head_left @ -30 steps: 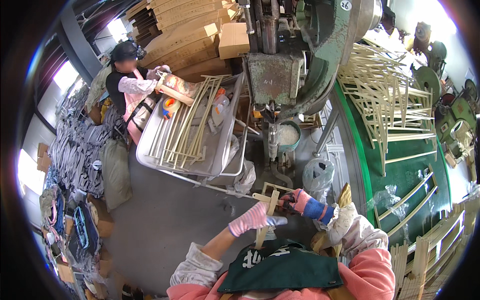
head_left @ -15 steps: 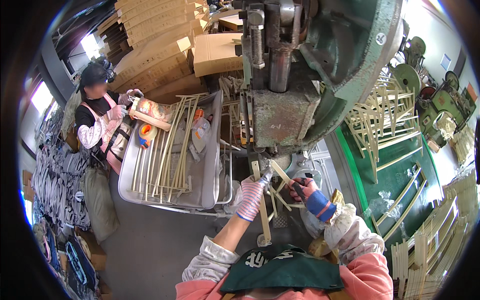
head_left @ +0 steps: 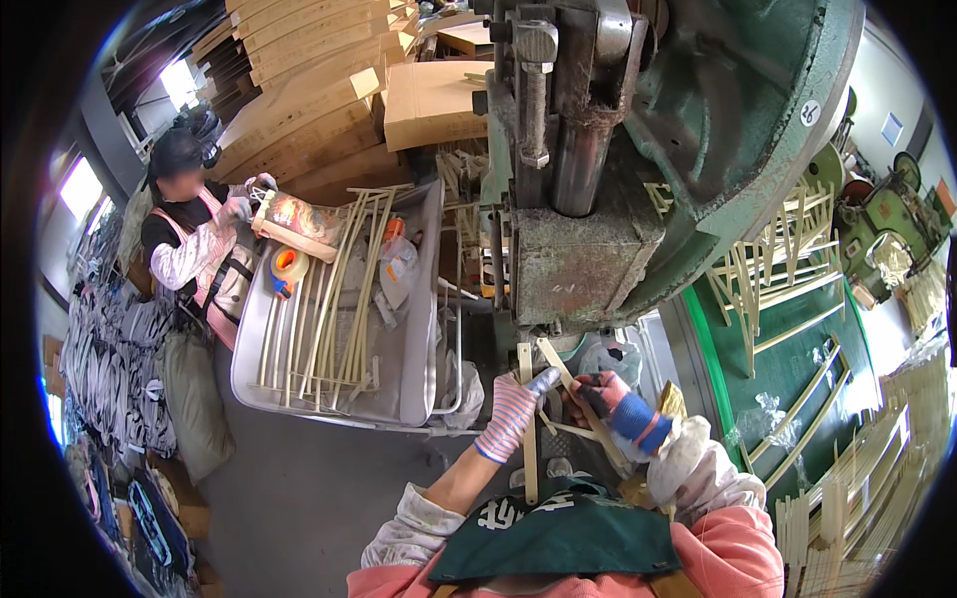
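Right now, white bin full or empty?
Partly full: pale strips lie in the bin, and bare bottom shows to their right.

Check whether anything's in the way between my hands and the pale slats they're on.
Nothing visible is: your left hand holds the upright slat directly, and your right hand the slanted slat. The metal press block shows just past their far ends, not between.

A plain grey floor (head_left: 289, 498) spreads out below bright windows (head_left: 83, 189) (their panes washed out to white) and a grey pillar (head_left: 105, 149) at left, while a pale wall (head_left: 912, 130) stands beyond a green-topped table (head_left: 783, 364) at right.
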`<move>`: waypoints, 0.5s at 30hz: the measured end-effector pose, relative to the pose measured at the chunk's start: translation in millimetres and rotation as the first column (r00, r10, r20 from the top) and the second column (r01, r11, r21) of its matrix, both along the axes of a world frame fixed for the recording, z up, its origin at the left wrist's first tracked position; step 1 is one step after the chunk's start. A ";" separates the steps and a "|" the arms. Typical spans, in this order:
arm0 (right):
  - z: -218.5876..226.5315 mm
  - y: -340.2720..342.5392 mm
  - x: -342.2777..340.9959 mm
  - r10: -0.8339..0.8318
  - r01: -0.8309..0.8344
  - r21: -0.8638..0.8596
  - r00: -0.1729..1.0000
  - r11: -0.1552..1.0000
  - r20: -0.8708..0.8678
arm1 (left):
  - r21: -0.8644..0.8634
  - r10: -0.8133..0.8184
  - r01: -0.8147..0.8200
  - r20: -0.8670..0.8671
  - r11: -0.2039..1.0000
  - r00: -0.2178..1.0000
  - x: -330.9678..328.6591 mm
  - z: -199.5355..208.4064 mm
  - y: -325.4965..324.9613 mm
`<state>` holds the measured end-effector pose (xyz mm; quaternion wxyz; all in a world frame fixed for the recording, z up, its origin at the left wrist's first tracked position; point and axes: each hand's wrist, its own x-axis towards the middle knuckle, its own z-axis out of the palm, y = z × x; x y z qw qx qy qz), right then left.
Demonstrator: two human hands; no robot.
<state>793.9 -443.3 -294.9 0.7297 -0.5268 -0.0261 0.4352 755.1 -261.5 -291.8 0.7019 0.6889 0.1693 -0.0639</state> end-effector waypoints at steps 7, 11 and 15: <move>-129.5 -9.6 132.6 0.027 0.277 -0.469 0.839 0.839 0.544 | 0.021 0.049 -0.050 0.035 0.999 0.998 8.9 -32.7 -4.8; -226.9 -1.6 173.5 0.115 0.412 -0.627 0.771 0.661 0.627 | 0.134 0.122 -0.175 0.330 0.975 0.936 -3.0 -37.6 -5.0; -253.1 -9.7 188.8 0.145 0.422 -0.651 0.760 0.631 0.634 | 0.198 0.024 -0.056 0.159 0.979 0.987 -14.5 -29.7 1.0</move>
